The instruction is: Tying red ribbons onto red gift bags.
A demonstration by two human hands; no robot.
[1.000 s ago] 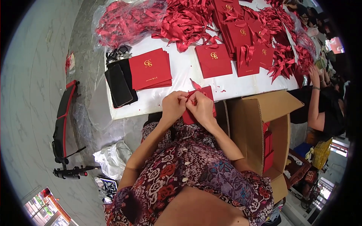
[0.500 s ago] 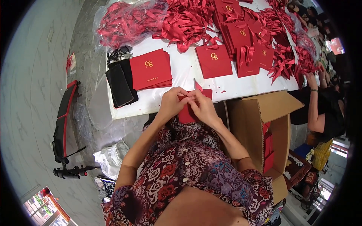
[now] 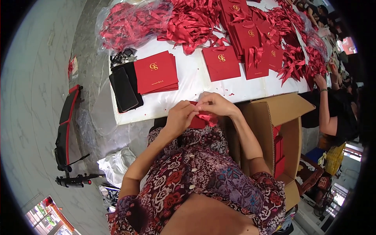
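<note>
A small red paper bag [image 3: 196,123] is at my lap, just off the table's front edge. My left hand [image 3: 180,118] is closed on its upper part, partly covering it. My right hand [image 3: 216,104] pinches with thumb and fingertips right beside the left fingertips. A red satin ribbon [image 3: 208,118] hangs below the right fingers, across the bag's front. The fingertips hide where ribbon and bag meet. On the table beyond lie a stack of flat red bags [image 3: 156,73] at left and another red bag [image 3: 221,62] with gold lettering.
Heaps of red ribbon [image 3: 192,29], some in clear plastic, cover the table's [image 3: 190,72] far side. A black phone [image 3: 124,90] lies near its left corner. An open cardboard box [image 3: 291,137] with red bags inside stands at my right. A co-worker's arm [image 3: 324,107] reaches in at far right.
My hands have shifted; the right wrist is raised and turned more sideways. The ribbon, which earlier showed beyond the fingers, now hangs in front of the bag.
</note>
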